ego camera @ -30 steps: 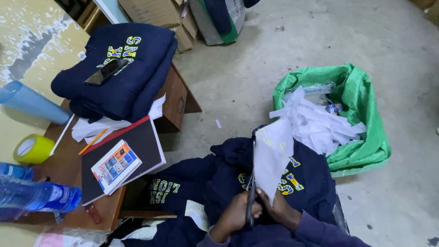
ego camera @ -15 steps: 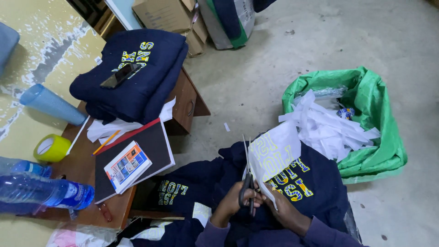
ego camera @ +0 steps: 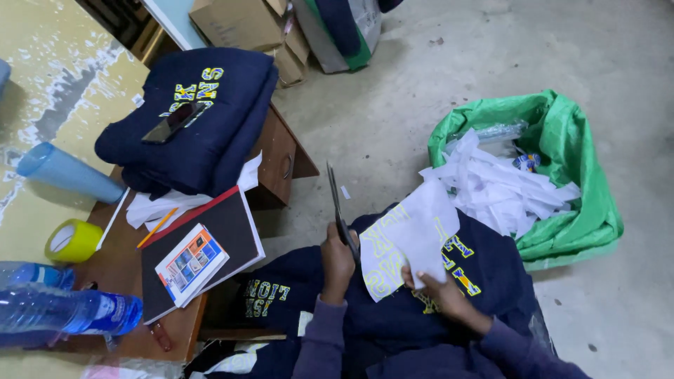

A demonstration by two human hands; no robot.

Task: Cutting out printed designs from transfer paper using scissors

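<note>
While the person sits low with a pile of navy sweatshirts across the lap, the left hand has its grip closed around the handles of a pair of scissors, blades together and pointing straight up. A second ago the scissors sat lower, partly hidden behind the sheet; now they're lifted clear of it, so my guess is one cut just finished and the blades are being lined up for the next.

Right hand pinches the bottom edge of a white transfer sheet with yellow block letters on it, holding it just above the sweatshirts on the lap. The sheet has swung more to the right than half a second back.

Further left is the wooden table. Along its near edge lie two clear water bottles; a black notebook with a colourful card on top sits at the right edge. A yellow tape roll is at the left edge, next to a blue plastic cup lying on its side. At the far edge there's a stack of folded navy sweatshirts with a dark phone on it.

Out on the floor to the right, a green bag is stuffed with white paper offcuts. Cardboard boxes stand farthest back.
</note>
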